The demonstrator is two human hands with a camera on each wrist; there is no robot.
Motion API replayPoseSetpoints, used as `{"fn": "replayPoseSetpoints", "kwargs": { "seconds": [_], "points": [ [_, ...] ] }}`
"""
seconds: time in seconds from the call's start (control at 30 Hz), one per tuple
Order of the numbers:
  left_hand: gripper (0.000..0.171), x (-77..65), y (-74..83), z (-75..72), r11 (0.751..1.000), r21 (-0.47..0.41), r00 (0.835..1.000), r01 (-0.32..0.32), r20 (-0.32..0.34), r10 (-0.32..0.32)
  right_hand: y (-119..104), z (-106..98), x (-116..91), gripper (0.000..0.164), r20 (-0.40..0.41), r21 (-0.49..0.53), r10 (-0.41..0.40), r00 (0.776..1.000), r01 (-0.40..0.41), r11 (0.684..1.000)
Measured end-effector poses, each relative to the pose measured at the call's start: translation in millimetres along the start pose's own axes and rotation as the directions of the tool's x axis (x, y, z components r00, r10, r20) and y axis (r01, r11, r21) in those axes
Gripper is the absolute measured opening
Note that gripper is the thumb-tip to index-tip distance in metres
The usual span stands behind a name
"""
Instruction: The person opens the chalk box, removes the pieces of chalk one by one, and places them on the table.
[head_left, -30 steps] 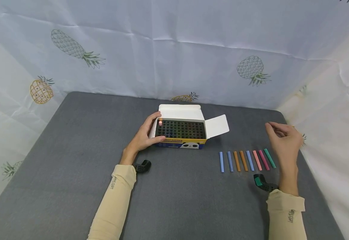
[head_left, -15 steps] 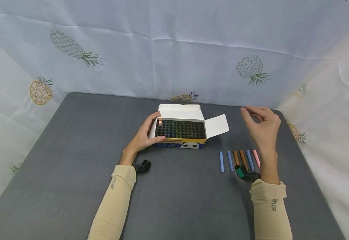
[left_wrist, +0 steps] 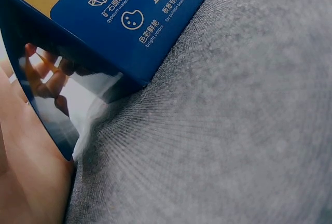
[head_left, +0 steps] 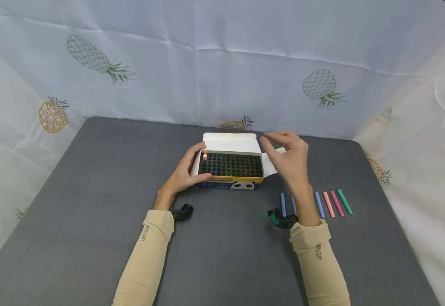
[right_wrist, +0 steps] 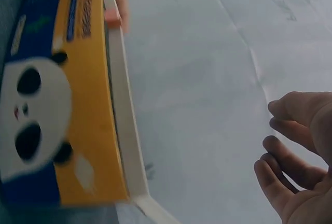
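An open chalk box (head_left: 241, 183), yellow and blue with a panda face, stands on the grey table, its dark insert (head_left: 232, 165) full of holes. My left hand (head_left: 182, 172) grips its left end, thumb along the front and fingers at the back. At the insert's back left corner, a pink chalk (head_left: 205, 157) and an orange chalk (head_left: 205, 152) stick up. Over the box's right flap hovers my right hand (head_left: 289, 157), fingers loosely bent. In the right wrist view, nothing shows between its fingertips (right_wrist: 278, 111).
Right of the box, several chalks lie in a row: blue chalk (head_left: 319, 205), pink chalk (head_left: 328, 205), magenta chalk (head_left: 337, 204) and green chalk (head_left: 345, 202) among them. My right wrist hides part of the row. A pineapple-print cloth (head_left: 149, 85) hangs behind the table.
My right hand has travelled left from beyond the green chalk to the box's right flap. The left hand and the box have stayed put.
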State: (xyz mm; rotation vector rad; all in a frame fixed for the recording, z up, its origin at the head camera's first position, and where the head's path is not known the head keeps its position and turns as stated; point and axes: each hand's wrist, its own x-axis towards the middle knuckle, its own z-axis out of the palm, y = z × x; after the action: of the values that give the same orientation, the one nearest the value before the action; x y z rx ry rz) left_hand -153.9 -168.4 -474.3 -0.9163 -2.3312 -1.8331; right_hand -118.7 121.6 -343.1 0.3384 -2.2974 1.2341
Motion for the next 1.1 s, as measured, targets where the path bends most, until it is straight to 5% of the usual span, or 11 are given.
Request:
{"fn": "replayPoseSetpoints", "kwargs": {
  "seconds": [0.27, 0.47, 0.67, 0.83, 1.1],
  "points": [
    [0.087, -1.8, 0.4, 1.5, 1.0, 0.005, 1.0, -0.003, -0.007, 0.003, -7.4, 51.6, -6.0, 0.02, 0.133, 0.009, -0.074, 0.988, 0.073, 0.997],
    [0.087, -3.3, 1.7, 3.6, 1.0, 0.0, 1.0, -0.01, -0.005, 0.01, -9.9, 83.0, -12.6, 0.022, 0.239, 0.074, -0.063, 0.969, 0.047, 0.996],
    [0.088, -3.0, -0.5, 2.6, 0.999, -0.026, 1.0, -0.029, 0.006, 0.029, -7.4, 105.5, -15.3, 0.019, 0.34, 0.034, -0.025, 0.94, 0.014, 0.999],
    [0.087, 0.2, -6.6, -1.0, 0.999, -0.039, 0.999, -0.034, 0.015, 0.035, -6.8, 121.0, -14.5, 0.018, 0.359, -0.001, -0.011, 0.933, 0.012, 1.0],
    [0.089, 6.9, -14.4, -6.5, 0.997, -0.038, 0.998, -0.063, 0.022, 0.064, -7.8, 135.3, -11.7, 0.02, 0.296, -0.078, 0.026, 0.955, -0.003, 0.997]
  ]
}}
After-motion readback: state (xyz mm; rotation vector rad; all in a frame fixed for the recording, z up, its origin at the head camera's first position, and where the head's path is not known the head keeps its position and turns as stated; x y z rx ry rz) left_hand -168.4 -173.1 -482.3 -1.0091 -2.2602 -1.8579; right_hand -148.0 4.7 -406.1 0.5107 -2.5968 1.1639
